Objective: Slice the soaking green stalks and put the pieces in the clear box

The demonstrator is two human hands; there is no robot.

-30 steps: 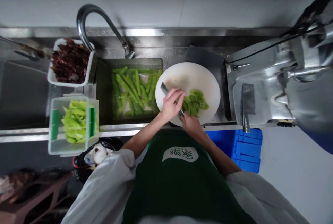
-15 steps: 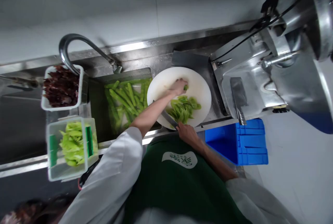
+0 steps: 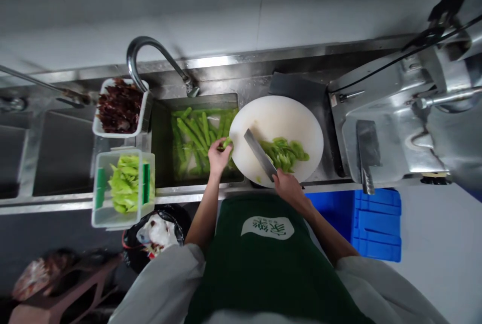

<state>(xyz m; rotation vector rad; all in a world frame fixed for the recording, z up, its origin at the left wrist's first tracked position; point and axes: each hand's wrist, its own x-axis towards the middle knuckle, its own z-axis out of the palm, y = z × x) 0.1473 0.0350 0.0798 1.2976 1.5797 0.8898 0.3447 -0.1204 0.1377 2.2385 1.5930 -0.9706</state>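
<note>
My left hand (image 3: 219,158) is closed around a short piece of green vegetable stalk (image 3: 227,142), at the left edge of the round white cutting board (image 3: 276,113). My right hand (image 3: 288,188) grips the handle of a cleaver (image 3: 260,155); its blade slants across the board, pointing up and left. Just right of the blade lies a heap of sliced green stalk (image 3: 284,153). Beside the board, long green stalks (image 3: 194,133) lie in water in the sink (image 3: 161,163), partly under my left hand.
Left of the sink stand a white tub of dark red leafy food (image 3: 120,108) and a clear container of pale green slices (image 3: 126,183). A curved faucet (image 3: 158,45) arches above. Another cleaver (image 3: 367,148) rests on a slicing machine at right. Below are a blue crate (image 3: 376,226) and a lined bin (image 3: 158,233).
My left hand has moved from the board's upper middle to its left edge beside the sink, holding a green piece. The cleaver now lies more across the board. The view has shifted.
</note>
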